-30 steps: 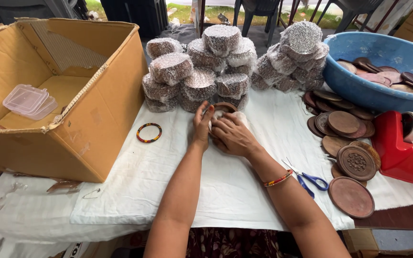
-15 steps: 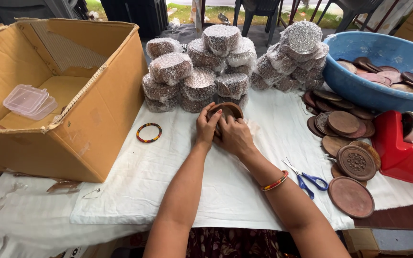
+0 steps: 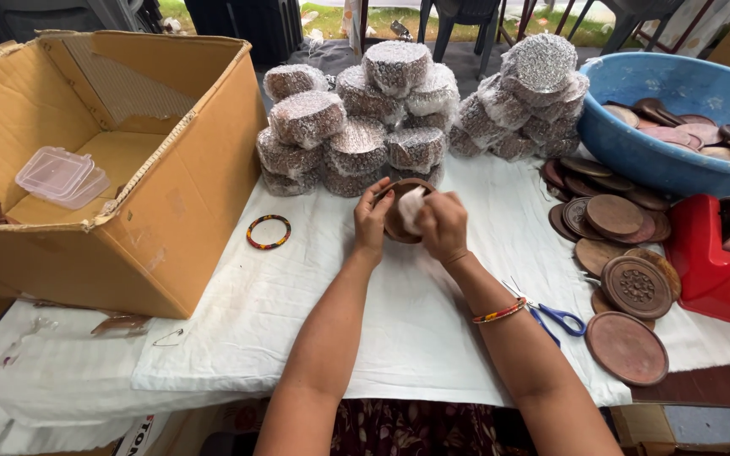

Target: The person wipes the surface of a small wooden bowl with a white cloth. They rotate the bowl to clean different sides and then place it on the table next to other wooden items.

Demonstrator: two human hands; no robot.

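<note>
— Two hands logged at table centre. I see the left hand gripping the rim of a round brown wooden disc, tilted up above the white cloth.

— And the right?

— I note the right hand closed on a white wad, pressed against the disc's face. Just behind: foil-wrapped stacks. Right: loose carved discs, blue-handled scissors. Left: beaded bangle, cardboard box.

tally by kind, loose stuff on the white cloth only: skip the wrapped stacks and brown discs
Beaded bangle: 1
Scissors, blue handles: 1
Red tape dispenser: 1
Safety pin: 1
Total: 4
</note>
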